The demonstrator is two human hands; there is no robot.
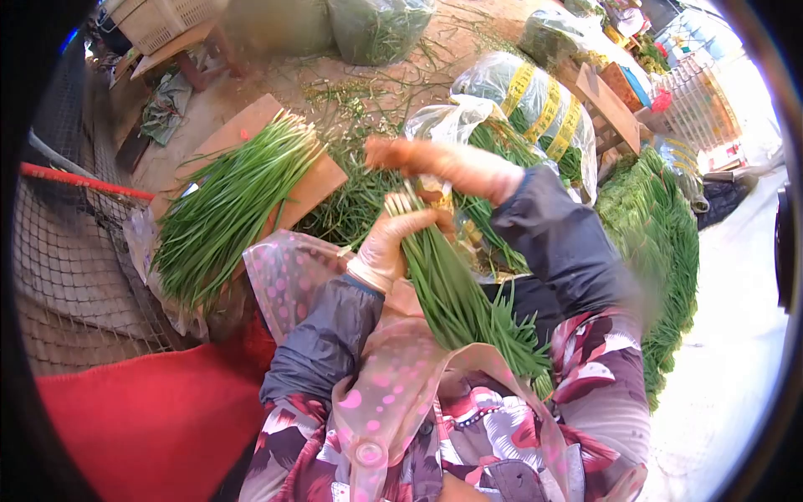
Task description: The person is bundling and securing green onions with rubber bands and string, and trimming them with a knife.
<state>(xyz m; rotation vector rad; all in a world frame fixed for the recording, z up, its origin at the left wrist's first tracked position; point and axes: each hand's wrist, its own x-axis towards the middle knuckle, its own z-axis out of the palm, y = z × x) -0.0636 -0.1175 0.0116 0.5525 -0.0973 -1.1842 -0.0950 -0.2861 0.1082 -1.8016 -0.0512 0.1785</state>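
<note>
My left hand [391,243] is closed around a bunch of garlic chives [460,289]. Its pale stem ends poke up above my fist, and the green leaves hang down to the right across my lap. Just above those stem ends is my right hand [443,163], reaching leftward. Motion smears its fingers, so I cannot make out whether they grip anything. To the left, a large pile of garlic chives [238,205] lies on a wooden board [322,186], pale ends toward the back.
Loose trimmings [351,201] litter the ground ahead. A clear plastic bag with yellow tape [535,105] stands ahead on the right, holding greens. More greens [661,259] are heaped at the right. Netting [79,268], a red cloth [159,410] and a crate [167,25] occupy the left.
</note>
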